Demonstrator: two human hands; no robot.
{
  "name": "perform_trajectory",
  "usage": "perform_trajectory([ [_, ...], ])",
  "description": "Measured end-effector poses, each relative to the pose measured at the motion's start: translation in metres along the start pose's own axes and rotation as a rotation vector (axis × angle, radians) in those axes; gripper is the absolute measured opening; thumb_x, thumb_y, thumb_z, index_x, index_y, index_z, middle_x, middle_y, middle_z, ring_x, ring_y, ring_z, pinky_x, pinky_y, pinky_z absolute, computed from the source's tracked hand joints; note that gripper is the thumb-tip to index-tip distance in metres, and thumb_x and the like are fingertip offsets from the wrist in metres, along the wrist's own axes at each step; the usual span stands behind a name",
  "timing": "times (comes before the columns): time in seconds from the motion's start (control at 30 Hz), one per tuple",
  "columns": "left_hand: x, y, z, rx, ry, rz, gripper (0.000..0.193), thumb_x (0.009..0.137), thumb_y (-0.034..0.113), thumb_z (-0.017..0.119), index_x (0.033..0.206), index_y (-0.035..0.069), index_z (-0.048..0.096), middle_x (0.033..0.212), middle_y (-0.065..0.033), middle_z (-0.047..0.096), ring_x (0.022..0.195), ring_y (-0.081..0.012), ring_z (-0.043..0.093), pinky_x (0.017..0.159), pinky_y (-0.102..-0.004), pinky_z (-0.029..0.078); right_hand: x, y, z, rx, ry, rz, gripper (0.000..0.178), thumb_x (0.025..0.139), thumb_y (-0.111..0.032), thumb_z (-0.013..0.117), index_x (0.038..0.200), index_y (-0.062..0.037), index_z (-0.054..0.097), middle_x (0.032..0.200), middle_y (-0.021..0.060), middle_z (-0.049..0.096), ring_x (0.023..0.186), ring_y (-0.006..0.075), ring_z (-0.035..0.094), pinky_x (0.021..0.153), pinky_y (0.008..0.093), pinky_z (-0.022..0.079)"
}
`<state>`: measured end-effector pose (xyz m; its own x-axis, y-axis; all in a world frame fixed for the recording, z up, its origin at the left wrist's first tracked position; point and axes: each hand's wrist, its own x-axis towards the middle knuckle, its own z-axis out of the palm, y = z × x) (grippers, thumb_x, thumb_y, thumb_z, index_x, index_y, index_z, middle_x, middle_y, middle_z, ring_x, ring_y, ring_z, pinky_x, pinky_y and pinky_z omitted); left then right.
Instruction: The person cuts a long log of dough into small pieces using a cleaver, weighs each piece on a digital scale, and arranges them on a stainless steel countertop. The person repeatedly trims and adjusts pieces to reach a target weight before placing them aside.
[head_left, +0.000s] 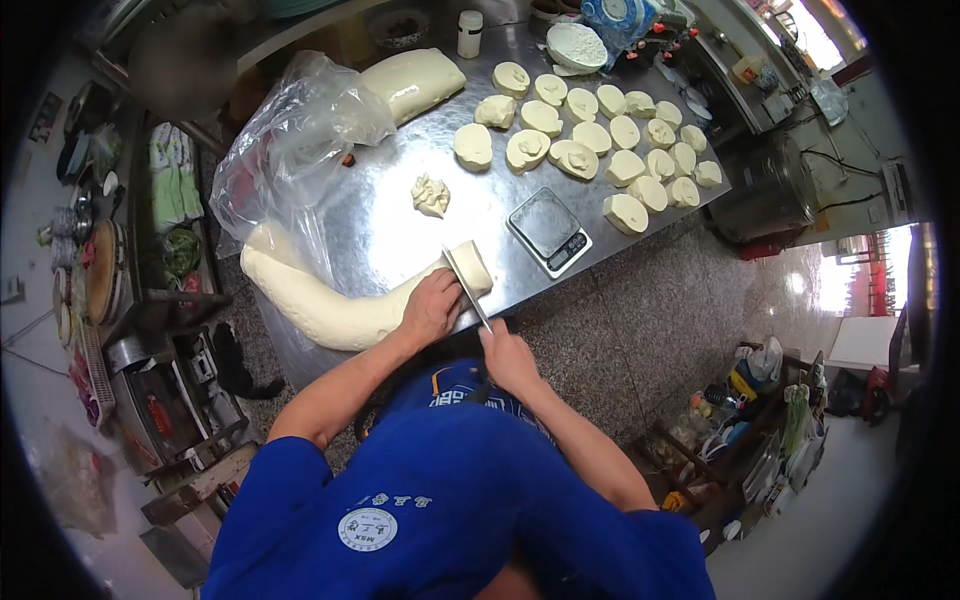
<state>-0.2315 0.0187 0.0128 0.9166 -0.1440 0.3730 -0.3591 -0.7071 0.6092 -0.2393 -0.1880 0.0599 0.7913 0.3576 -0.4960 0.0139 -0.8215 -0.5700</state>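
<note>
A long pale dough roll lies curved along the near edge of the steel table. My left hand grips it near its right end, fingers bent over the top. Beside those fingers, the knife stands in the dough, its handle in my closed right hand. A thick end piece sits on the blade's right side; I cannot tell whether it is fully cut through. A small ragged dough lump rests just beyond. To the right is a digital kitchen scale with a bare plate.
Several cut dough pieces cover the table's right part. At the back are a larger dough block, partly under a clear plastic sheet, a white-capped jar and a bowl of flour. The steel table shines with glare.
</note>
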Motion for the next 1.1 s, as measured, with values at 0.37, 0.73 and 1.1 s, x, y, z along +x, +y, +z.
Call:
perform_trajectory([
  [0.37, 0.001, 0.003, 0.016, -0.014, 0.068, -0.083, 0.045, 0.076, 0.001, 0.068, 0.121, -0.002, 0.067, 0.128, -0.0186, 0.065, 0.123, -0.0412, 0.056, 0.107, -0.0492, 0.046, 0.045, 0.033, 0.011, 0.232, 0.176, -0.23, 0.039, 0.108, -0.036, 0.049, 0.121, 0.0004, 0.056, 0.074, 0.0246, 0.067, 0.072, 0.0415, 0.069, 0.068, 0.0514, 0.053],
  [0.73, 0.092, 0.013, 0.085, 0.458, -0.449, -0.136, 0.095, 0.075, 0.014, 0.076, 0.161, 0.012, 0.033, 0.167, -0.0295, 0.022, 0.151, -0.051, 0.027, 0.12, -0.062, 0.029, -0.026, 0.109, -0.124, 0.752, 0.381, 0.037, 0.036, 0.111, -0.035, 0.048, 0.126, -0.0037, 0.058, 0.064, 0.0009, 0.054, 0.052, 0.0098, 0.053, 0.048, 0.0282, 0.044],
  [1.1, 0.135, -0.007, 0.076, 0.048, -0.301, -0.503, 0.082, 0.07, 0.037, 0.085, 0.139, 0.005, 0.053, 0.118, -0.0244, 0.064, 0.109, -0.0405, 0.065, 0.098, -0.0449, 0.054, 0.032, 0.212, -0.16, 0.379, 0.381, 0.013, 0.035, 0.11, -0.036, 0.051, 0.107, -0.0024, 0.062, 0.064, 0.0061, 0.058, 0.053, 0.0166, 0.058, 0.051, 0.0342, 0.047],
])
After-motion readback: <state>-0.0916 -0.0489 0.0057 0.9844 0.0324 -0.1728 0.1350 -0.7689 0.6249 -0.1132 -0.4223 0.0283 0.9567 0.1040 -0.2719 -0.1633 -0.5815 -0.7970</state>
